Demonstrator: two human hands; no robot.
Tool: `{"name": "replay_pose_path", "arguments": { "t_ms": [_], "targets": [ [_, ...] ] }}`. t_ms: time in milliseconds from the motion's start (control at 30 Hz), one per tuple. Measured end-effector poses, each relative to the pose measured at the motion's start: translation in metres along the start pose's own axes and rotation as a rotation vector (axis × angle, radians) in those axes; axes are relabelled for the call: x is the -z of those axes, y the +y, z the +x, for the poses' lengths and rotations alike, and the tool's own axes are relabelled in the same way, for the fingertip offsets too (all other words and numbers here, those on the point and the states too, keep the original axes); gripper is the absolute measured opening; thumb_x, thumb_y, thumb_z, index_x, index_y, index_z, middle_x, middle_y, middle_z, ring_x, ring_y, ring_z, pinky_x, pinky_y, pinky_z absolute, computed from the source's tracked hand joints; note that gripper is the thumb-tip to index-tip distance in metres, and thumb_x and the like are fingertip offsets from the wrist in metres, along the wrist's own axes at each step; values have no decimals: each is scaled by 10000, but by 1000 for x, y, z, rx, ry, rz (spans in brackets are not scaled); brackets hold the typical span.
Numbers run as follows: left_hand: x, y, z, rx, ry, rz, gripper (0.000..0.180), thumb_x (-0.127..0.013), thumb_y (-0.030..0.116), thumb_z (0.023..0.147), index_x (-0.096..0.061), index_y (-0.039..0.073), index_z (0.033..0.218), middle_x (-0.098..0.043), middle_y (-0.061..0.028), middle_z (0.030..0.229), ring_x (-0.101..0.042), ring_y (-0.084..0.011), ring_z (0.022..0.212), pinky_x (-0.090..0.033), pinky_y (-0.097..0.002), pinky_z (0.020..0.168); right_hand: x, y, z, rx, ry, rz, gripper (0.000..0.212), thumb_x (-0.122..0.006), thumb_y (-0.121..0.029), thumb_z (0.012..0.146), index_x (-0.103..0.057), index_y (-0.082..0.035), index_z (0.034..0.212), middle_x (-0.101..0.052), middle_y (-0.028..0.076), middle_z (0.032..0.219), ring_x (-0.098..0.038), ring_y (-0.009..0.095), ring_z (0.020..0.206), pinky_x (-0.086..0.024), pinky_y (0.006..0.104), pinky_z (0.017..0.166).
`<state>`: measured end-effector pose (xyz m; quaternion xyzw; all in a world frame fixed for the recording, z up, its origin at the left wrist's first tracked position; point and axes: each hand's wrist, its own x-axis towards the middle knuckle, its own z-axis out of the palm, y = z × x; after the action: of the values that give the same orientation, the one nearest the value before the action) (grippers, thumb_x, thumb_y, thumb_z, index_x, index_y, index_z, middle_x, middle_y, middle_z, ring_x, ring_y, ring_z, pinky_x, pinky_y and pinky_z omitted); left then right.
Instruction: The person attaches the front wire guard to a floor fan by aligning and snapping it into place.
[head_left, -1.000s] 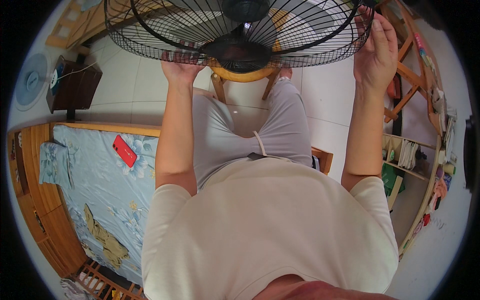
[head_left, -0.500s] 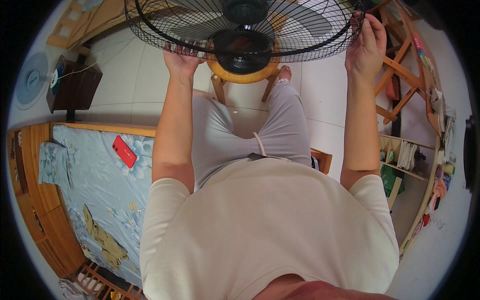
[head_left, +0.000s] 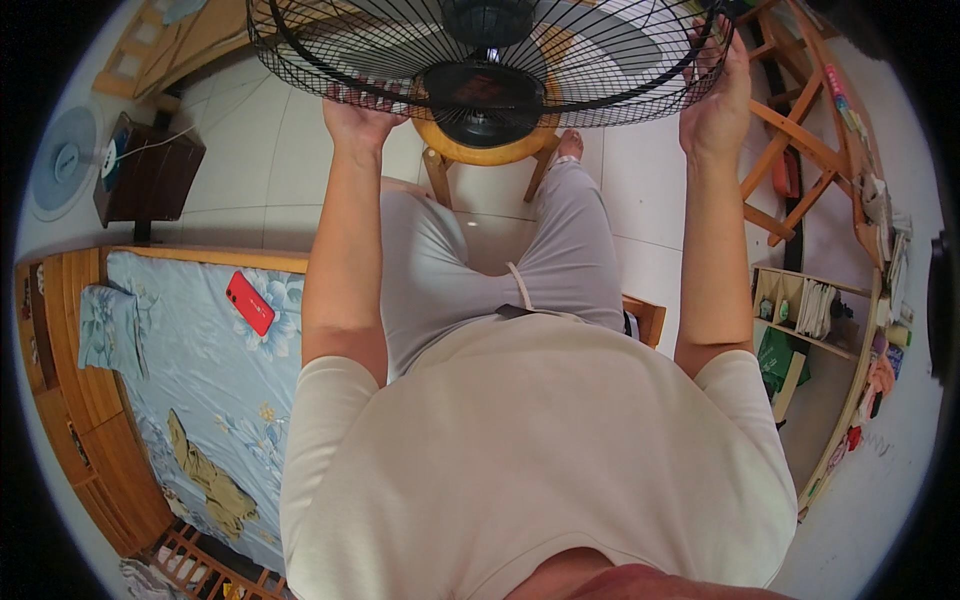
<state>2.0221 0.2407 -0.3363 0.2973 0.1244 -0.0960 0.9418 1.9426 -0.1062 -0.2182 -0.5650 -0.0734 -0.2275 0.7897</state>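
Note:
A black electric fan (head_left: 482,88) with a round wire guard and grey blades fills the top of the view, and its upper part is cut off. Beneath it, a round wooden stool (head_left: 470,152) stands between my legs. My left hand (head_left: 362,122) holds the guard from below at its left side, fingers showing through the wires. At the opposite side, my right hand (head_left: 718,105) is curled around the guard's right edge, its fingers partly behind the mesh.
A bed (head_left: 200,340) with a blue floral sheet lies to the left, bearing a red phone (head_left: 250,303) and an olive cloth (head_left: 208,475). A dark cabinet (head_left: 160,170) stands far left. Folding wooden racks (head_left: 800,140) and a shelf unit (head_left: 815,340) line the right.
My right hand has shifted slightly left and closed in around the guard's edge, its fingers now further behind the mesh. My left hand has barely moved.

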Motion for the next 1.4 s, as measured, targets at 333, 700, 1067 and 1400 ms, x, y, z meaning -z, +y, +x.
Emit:
{"name": "replay_pose_path", "arguments": {
  "t_ms": [333,700,1067,1400],
  "targets": [
    [11,0,5,32,42,-12,408,-371,416,875,-503,87,1077,-501,-129,1183,-446,-323,1112,-307,-603,895,6,18,-3,62,205,-3,339,-430,-233,927,-498,-37,1195,-572,33,1109,-521,146,1009,-392,289,868],
    [16,-4,16,2,112,5,502,-329,414,896,-427,73,1252,-460,-160,1268,-428,-348,1146,-296,-598,906,24,39,7,139,184,-18,444,-385,-357,960,-471,-16,1230,-511,64,1210,-463,175,1107,-354,314,953],
    [0,-7,19,-75,224,-53,390,-315,368,909,-510,136,1154,-515,-115,1206,-457,-304,1121,-287,-595,898,6,20,17,-4,7,113,291,-418,-203,944,-543,6,1102,-594,78,1096,-544,169,1013,-383,298,935],
    [2,-9,24,-68,378,-24,336,-349,396,895,-521,173,1079,-537,-69,1151,-481,-257,1043,-315,-534,855,4,27,19,-14,158,109,266,-530,-230,915,-555,8,1031,-617,88,1028,-572,153,943,-431,289,875]
  ]
}}
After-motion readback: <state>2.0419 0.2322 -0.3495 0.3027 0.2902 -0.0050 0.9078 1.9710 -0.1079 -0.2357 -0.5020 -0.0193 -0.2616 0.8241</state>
